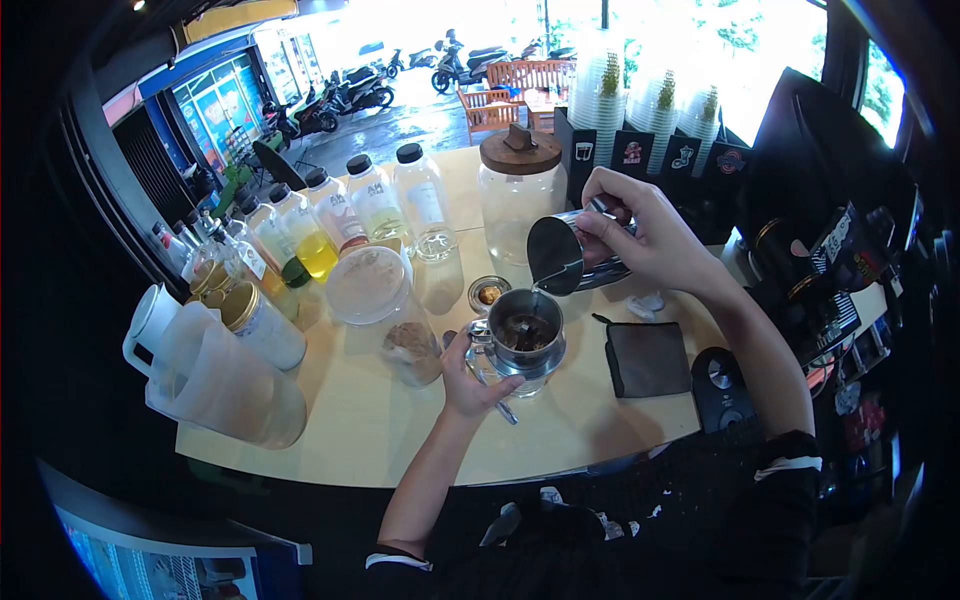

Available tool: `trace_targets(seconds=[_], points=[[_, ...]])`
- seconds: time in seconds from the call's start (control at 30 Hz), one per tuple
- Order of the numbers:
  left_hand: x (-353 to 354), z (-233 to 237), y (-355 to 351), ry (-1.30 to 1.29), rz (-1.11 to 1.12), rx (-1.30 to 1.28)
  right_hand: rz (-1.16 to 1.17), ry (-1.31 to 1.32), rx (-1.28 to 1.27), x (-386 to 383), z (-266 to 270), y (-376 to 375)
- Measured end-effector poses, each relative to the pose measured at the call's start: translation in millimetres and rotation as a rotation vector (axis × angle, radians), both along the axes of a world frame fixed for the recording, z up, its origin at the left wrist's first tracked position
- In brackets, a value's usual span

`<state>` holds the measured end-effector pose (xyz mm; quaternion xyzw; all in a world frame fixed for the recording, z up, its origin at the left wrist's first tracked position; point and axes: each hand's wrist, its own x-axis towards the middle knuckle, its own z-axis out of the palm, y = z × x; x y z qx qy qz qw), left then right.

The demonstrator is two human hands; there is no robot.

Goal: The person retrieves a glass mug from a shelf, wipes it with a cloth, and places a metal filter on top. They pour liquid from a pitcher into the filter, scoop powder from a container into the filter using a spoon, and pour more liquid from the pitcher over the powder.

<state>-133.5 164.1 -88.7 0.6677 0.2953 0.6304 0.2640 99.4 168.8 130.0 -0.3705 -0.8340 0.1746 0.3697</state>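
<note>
A stainless-steel pitcher (pixel 570 255) is tipped to the left in my right hand (pixel 640 235), whose fingers are closed around it. From its lip a thin stream of liquid falls into a metal coffee drip filter (pixel 550 352), where dark coffee shows inside. The filter sits on a clear glass (pixel 535 386). My left hand (pixel 470 385) grips the filter at its handle side, with index finger and thumb around its lower rim. Beside that hand lies a spoon (pixel 508 410), partly hidden. Just behind the filter is a small round metal dish (pixel 489 294).
A tall lidded tub (pixel 375 300) of brown powder and a plastic jug (pixel 225 375) stand left. Several bottles (pixel 425 200) line the back, near a wooden-lidded jar (pixel 520 210). A folded dark cloth (pixel 648 360) and a black scale (pixel 722 390) lie right. Cup stacks (pixel 597 100) rise behind.
</note>
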Motion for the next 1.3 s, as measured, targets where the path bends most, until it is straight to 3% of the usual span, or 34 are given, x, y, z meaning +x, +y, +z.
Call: trace_targets(seconds=[0.43, 0.5, 1.03, 1.1, 1.3], points=[[1, -1, -1, -0.038, -0.005, -0.017, 0.029, 0.115, 0.009, -8, 3, -5], [1, -2, 0, -0.016, -0.004, -0.011, 0.01, 0.033, 0.048, -9, 5, -4], [6, 6, -3, -0.094, -0.029, -0.02, 0.056, 0.12, 0.045, -23, 3, -5], [5, 4, -2, -0.094, -0.03, -0.013, 0.01, 0.015, 0.14, -22, 0, -3], [2, 3, -2, -0.021, -0.003, -0.019, -0.006, 0.07, 0.06, -24, -4, -7]])
